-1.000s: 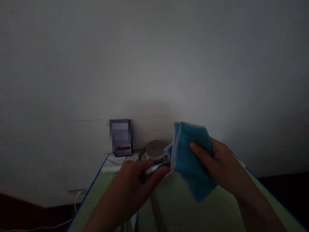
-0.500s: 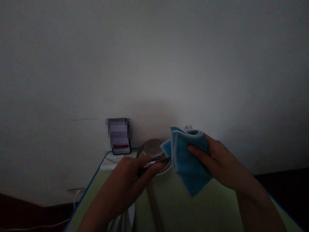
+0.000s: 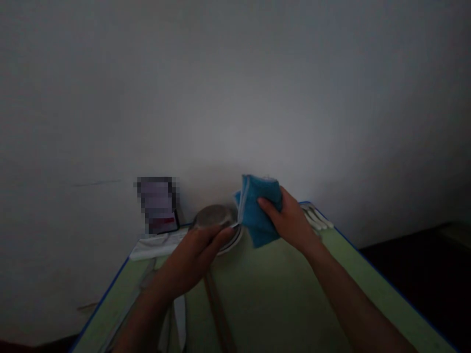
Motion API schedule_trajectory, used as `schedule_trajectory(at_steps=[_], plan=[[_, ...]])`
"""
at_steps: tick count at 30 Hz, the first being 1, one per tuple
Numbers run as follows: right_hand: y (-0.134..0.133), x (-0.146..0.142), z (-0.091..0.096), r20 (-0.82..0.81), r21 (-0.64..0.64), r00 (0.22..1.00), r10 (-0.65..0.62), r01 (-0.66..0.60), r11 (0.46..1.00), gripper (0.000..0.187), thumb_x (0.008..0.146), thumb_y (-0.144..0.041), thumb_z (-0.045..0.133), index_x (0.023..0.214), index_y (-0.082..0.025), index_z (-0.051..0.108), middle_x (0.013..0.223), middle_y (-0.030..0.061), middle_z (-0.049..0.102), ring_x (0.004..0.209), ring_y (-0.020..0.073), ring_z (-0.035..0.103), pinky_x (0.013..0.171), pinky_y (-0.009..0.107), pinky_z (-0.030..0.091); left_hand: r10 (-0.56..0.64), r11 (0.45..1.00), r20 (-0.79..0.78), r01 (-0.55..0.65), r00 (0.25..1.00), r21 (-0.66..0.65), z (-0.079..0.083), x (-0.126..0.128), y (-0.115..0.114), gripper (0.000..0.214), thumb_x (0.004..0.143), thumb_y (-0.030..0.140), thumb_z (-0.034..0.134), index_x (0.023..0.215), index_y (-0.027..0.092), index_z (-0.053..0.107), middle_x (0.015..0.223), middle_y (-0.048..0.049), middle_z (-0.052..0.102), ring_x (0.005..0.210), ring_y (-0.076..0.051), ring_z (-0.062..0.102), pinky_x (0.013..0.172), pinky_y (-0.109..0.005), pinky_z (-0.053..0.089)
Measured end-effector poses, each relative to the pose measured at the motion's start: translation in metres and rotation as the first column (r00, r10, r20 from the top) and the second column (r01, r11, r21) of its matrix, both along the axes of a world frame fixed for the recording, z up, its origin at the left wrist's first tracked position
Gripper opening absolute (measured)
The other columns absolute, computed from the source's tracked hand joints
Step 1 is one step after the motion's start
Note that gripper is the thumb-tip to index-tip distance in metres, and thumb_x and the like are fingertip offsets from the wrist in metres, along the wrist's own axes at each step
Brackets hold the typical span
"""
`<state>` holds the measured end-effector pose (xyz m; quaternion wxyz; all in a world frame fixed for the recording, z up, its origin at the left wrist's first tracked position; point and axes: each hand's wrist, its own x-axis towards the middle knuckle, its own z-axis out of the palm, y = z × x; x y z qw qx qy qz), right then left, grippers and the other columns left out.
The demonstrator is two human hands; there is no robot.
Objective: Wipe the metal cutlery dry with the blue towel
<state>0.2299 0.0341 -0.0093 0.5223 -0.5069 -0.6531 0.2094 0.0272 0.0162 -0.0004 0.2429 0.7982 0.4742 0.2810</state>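
Note:
My left hand (image 3: 200, 252) is closed around a thin metal utensil (image 3: 234, 225). Only a short pale bit of it shows past the fingers, so its kind cannot be made out. The utensil's far end meets a folded blue cloth (image 3: 259, 211) with light edging. That cloth is gripped in my right hand (image 3: 290, 218), thumb lying across its front. Both hands are raised over the green table (image 3: 283, 294). Just behind my left hand stands a round metal container (image 3: 215, 215), partly covered by the fingers.
A phone (image 3: 158, 206) leans against the wall at the back left, with a white folded item (image 3: 154, 246) before it. Brown chopsticks (image 3: 219, 311) and a knife-like blade (image 3: 180, 318) lie nearer. Several white-handled utensils (image 3: 316, 216) lie at the back right.
The view has shifted right, bringing the white-handled utensils into sight. The blue cloth sits higher in the picture, and less of the metal utensil shows. Both hands keep their hold.

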Motion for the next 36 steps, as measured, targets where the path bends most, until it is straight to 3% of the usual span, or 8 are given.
schedule_trajectory(at_steps=[4,8,12,22,27,30,33,36], plan=[[-0.004,0.016,-0.047,-0.298,-0.062,0.954,-0.008,-0.011,0.998,0.038,0.083,-0.042,0.048,0.109,-0.014,0.053,0.108,0.0112,0.063,0.097,0.0202,0.058,0.089,0.034,0.042,-0.068,0.997,-0.032,0.066,0.997,-0.042,-0.02,0.025,0.001,0.036,0.09,0.039,0.037,0.068,0.018,0.056,0.063,0.0015,0.056,0.062,-0.016,0.054,0.06,-0.024,0.037],[-0.012,0.025,-0.096,-0.396,-0.152,0.909,-0.13,0.075,0.986,0.035,0.08,-0.042,0.052,0.101,-0.014,0.058,0.102,0.0094,0.065,0.096,0.0213,0.058,0.09,0.035,0.042,0.01,0.999,0.049,-0.008,0.999,-0.038,-0.05,0.043,0.002,0.026,0.089,0.033,0.037,0.087,0.018,0.057,0.077,-0.0011,0.061,0.072,-0.018,0.057,0.066,-0.025,0.039],[-0.011,0.016,-0.123,-0.432,-0.182,0.89,-0.146,0.073,0.981,0.036,0.079,-0.045,0.052,0.097,-0.014,0.059,0.093,0.0085,0.067,0.087,0.0226,0.06,0.084,0.038,0.044,0.083,0.995,0.058,-0.08,0.995,-0.06,-0.075,0.041,-0.007,0.025,0.087,0.035,0.038,0.091,0.018,0.055,0.068,0.0007,0.059,0.06,-0.017,0.054,0.056,-0.024,0.038],[-0.014,0.002,-0.127,-0.194,-0.082,0.981,0.025,-0.042,0.996,0.024,0.084,-0.039,0.048,0.088,-0.017,0.057,0.082,0.0044,0.064,0.08,0.0187,0.059,0.076,0.03,0.043,0.205,0.976,0.074,-0.199,0.976,-0.086,-0.107,0.008,-0.021,0.03,0.086,0.04,0.037,0.081,0.018,0.058,0.068,-0.0008,0.062,0.065,-0.019,0.058,0.06,-0.026,0.041],[-0.003,0.007,-0.131,-0.243,-0.128,0.962,0.126,-0.161,0.979,0.025,0.081,-0.037,0.053,0.094,-0.016,0.059,0.09,0.0053,0.064,0.084,0.0189,0.058,0.081,0.031,0.042,0.258,0.959,0.103,-0.242,0.961,-0.146,-0.125,0.011,-0.016,0.033,0.087,0.041,0.036,0.077,0.018,0.058,0.067,-0.0007,0.063,0.069,-0.021,0.059,0.061,-0.027,0.043],[0.002,0.012,-0.135,-0.427,-0.309,0.891,0.152,-0.302,0.902,0.026,0.071,-0.036,0.064,0.088,-0.017,0.062,0.085,0.0031,0.065,0.081,0.0193,0.058,0.077,0.031,0.044,0.242,0.962,0.129,-0.22,0.962,-0.165,-0.128,0.009,-0.016,0.031,0.086,0.042,0.04,0.077,0.019,0.058,0.068,0.0,0.062,0.069,-0.02,0.059,0.062,-0.026,0.043],[0.004,0.017,-0.139,-0.554,-0.471,0.831,0.051,-0.363,0.804,0.03,0.066,-0.038,0.066,0.087,-0.017,0.061,0.081,0.003,0.065,0.076,0.0207,0.06,0.069,0.032,0.047,0.217,0.968,0.167,-0.19,0.962,-0.164,-0.13,0.006,-0.017,0.025,0.085,0.04,0.043,0.089,0.019,0.056,0.076,0.0001,0.062,0.074,-0.019,0.059,0.066,-0.026,0.044],[0.006,0.018,-0.14,-0.556,-0.481,0.831,0.028,-0.349,0.804,0.034,0.068,-0.042,0.064,0.09,-0.016,0.06,0.083,0.0039,0.066,0.076,0.0209,0.061,0.07,0.033,0.048,0.237,0.968,0.213,-0.212,0.948,-0.133,-0.132,0.006,-0.017,0.026,0.087,0.037,0.041,0.105,0.021,0.05,0.082,-0.0007,0.061,0.076,-0.018,0.059,0.067,-0.026,0.045]])
